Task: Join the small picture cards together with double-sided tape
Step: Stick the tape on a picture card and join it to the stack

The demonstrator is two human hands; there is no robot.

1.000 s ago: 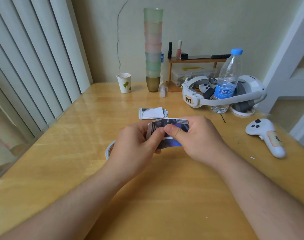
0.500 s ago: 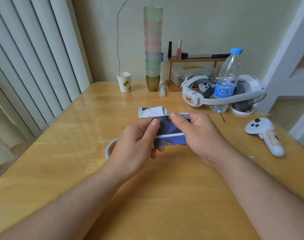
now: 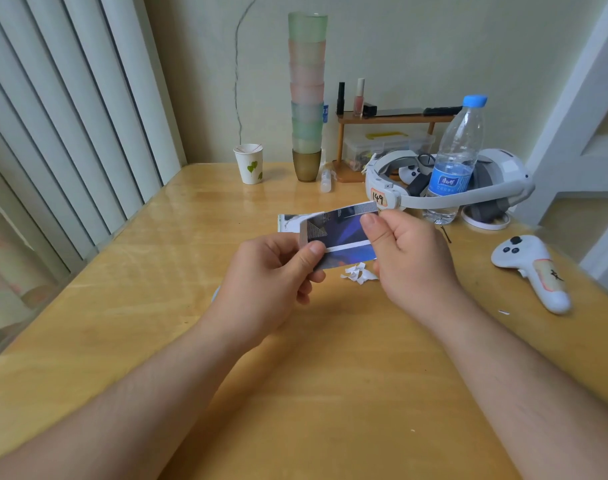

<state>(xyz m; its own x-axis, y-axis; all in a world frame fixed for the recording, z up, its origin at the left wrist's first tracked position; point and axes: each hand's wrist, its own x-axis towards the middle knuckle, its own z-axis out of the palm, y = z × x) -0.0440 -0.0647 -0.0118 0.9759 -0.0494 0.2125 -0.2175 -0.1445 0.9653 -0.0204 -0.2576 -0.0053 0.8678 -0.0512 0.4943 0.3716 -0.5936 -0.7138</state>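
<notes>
Above the wooden table (image 3: pixel 129 341), the left hand (image 3: pixel 271 282) and right hand (image 3: pixel 410 258) each pinch an end of the joined blue picture cards (image 3: pixel 340 237), with the remaining card stack (image 3: pixel 292 221) and crumpled tape backing (image 3: pixel 359 273) lying just beyond.

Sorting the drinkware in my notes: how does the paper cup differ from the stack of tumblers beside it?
The paper cup is one short white cup with a green leaf print; the stack of tumblers is a tall column of plain frosted green and pink cups on a dark bottom one. The paper cup is opaque; the upper tumblers look translucent. Both stand upright at the far edge of the table, apart.
</notes>
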